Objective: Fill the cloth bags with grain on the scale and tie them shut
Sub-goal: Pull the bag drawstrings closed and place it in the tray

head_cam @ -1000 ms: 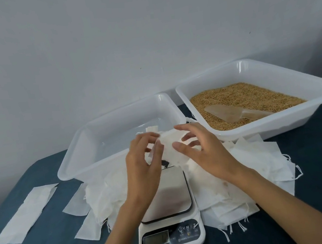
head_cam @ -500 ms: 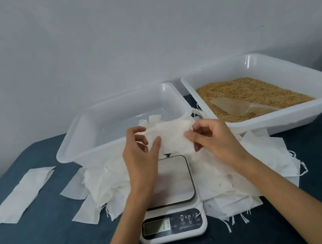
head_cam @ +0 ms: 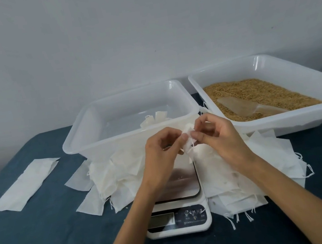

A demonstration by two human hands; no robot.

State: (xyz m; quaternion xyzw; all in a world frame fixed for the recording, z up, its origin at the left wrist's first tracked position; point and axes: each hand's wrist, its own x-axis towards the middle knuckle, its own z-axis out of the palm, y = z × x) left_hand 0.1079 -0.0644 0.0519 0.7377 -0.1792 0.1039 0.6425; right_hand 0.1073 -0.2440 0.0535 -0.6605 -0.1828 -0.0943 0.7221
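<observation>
Nearby: spare bags flank scale; scoop in grain.

Hiding most of the scale plate under two hands, blurring the tiny button words, cutting off the grain tray at the right.

You see plain white cloth bags, golden-brown grain in a translucent white plastic tray, and a dark teal tablecloth.
</observation>
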